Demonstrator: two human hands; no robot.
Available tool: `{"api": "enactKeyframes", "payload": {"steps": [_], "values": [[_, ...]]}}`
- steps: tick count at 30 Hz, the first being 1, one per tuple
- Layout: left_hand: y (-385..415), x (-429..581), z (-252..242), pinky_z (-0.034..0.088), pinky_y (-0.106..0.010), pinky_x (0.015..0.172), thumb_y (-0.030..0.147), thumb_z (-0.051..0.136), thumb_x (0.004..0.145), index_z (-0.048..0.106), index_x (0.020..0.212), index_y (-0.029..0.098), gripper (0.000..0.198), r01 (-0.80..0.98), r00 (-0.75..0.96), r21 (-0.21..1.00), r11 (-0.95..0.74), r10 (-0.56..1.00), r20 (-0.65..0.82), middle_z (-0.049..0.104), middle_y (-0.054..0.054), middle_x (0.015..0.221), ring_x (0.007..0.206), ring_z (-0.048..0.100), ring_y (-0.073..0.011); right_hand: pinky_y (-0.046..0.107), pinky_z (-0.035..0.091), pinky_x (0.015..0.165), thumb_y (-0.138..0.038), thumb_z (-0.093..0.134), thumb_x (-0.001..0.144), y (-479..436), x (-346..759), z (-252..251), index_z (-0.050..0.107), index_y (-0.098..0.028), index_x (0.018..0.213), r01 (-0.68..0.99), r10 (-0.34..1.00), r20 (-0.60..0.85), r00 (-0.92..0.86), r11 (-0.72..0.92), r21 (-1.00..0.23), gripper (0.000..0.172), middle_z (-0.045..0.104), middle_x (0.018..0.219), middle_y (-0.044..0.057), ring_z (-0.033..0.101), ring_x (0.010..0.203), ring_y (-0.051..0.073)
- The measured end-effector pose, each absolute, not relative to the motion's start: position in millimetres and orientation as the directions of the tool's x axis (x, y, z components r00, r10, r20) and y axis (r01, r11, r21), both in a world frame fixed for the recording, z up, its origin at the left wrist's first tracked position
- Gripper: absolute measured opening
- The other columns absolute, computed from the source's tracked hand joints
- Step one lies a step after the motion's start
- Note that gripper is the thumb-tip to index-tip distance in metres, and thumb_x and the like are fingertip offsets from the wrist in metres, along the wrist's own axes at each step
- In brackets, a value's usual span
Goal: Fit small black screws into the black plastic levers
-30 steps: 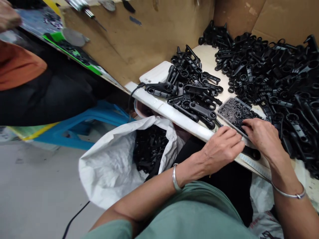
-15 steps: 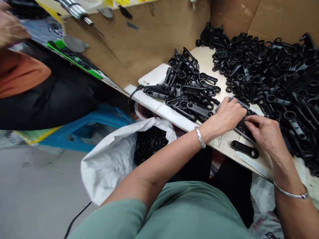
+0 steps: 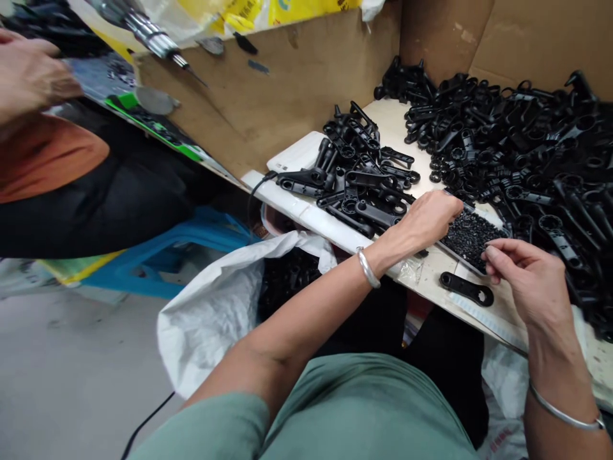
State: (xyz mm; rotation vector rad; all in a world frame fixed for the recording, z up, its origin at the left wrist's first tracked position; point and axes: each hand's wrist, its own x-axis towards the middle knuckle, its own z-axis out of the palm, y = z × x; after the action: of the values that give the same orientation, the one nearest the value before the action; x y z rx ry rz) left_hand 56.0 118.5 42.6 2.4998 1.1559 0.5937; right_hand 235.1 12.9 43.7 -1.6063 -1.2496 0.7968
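Left hand (image 3: 428,220): over the left end of a shallow clear tray (image 3: 463,260), fingers bent downward, their tips hidden; whether they grip anything cannot be told

Right hand (image 3: 531,278): at the tray's near right corner, thumb and forefinger pressed together at the tips; any piece between them too small to make out

Tray: on the near part of the surface (image 3: 390,118), between the hands, filled with small black pieces (image 3: 467,236)

Black lever part (image 3: 467,289), one: flat on the surface, on the near side of the tray, apart from both hands

Black parts, smaller pile (image 3: 354,182): left of the tray, beside a white flat box (image 3: 297,152)

Black parts, larger heap (image 3: 517,140): far and right of the tray

White sack (image 3: 205,332), open: left, below the surface edge, dark parts inside

Electric screwdriver (image 3: 153,35): far left, tip pointing right
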Motion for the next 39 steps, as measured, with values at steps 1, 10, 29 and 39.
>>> {"api": "enactKeyframes", "payload": {"steps": [1, 10, 29, 39], "values": [[119, 54, 42, 0.044, -0.028, 0.07, 0.0, 0.054, 0.081, 0.073, 0.081, 0.015, 0.025, 0.597, 0.566, 0.53, -0.603, 0.784, 0.254, 0.071, -0.003, 0.079, 0.076, 0.064, -0.0169, 0.023, 0.047, 0.044, -0.038, 0.081, 0.07, 13, 233, 43, 0.076, -0.019, 0.083, 0.351, 0.959, 0.044, 0.28, -0.06, -0.934, 0.023, 0.065, 0.06, 0.0, 0.055, 0.047, 0.011], [94, 43, 41, 0.05, -0.022, 0.074, 0.001, 0.07, 0.073, 0.073, 0.079, 0.012, 0.012, 0.065, 0.394, 0.919, -0.388, 0.856, 0.334, 0.072, 0.0, 0.08, 0.075, 0.063, -0.0104, 0.023, 0.049, 0.047, -0.034, 0.084, 0.069, 11, 218, 41, 0.075, -0.02, 0.085, 0.24, 0.954, 0.072, 0.29, 0.001, -0.971, 0.022, 0.066, 0.061, -0.001, 0.056, 0.048, 0.011], [70, 52, 37, 0.054, -0.02, 0.082, 0.01, 0.071, 0.083, 0.077, 0.089, 0.019, 0.012, 0.143, 0.302, 0.895, -0.422, 0.88, 0.367, 0.078, 0.002, 0.089, 0.084, 0.072, -0.0119, 0.027, 0.054, 0.052, -0.033, 0.084, 0.069, 24, 195, 37, 0.076, -0.019, 0.085, 0.166, 0.897, 0.171, 0.409, 0.111, -0.98, 0.023, 0.068, 0.063, -0.001, 0.061, 0.051, 0.012], [86, 54, 37, 0.054, -0.021, 0.07, 0.003, 0.071, 0.073, 0.071, 0.082, 0.01, 0.012, -0.258, 0.379, 0.966, -0.012, 0.918, 0.113, 0.07, 0.0, 0.07, 0.068, 0.066, -0.0092, 0.033, 0.06, 0.066, -0.035, 0.076, 0.077, 22, 189, 45, 0.075, -0.021, 0.087, 0.524, 0.823, 0.447, 0.349, 0.224, -0.822, 0.017, 0.074, 0.079, 0.002, 0.068, 0.064, 0.017]]}}
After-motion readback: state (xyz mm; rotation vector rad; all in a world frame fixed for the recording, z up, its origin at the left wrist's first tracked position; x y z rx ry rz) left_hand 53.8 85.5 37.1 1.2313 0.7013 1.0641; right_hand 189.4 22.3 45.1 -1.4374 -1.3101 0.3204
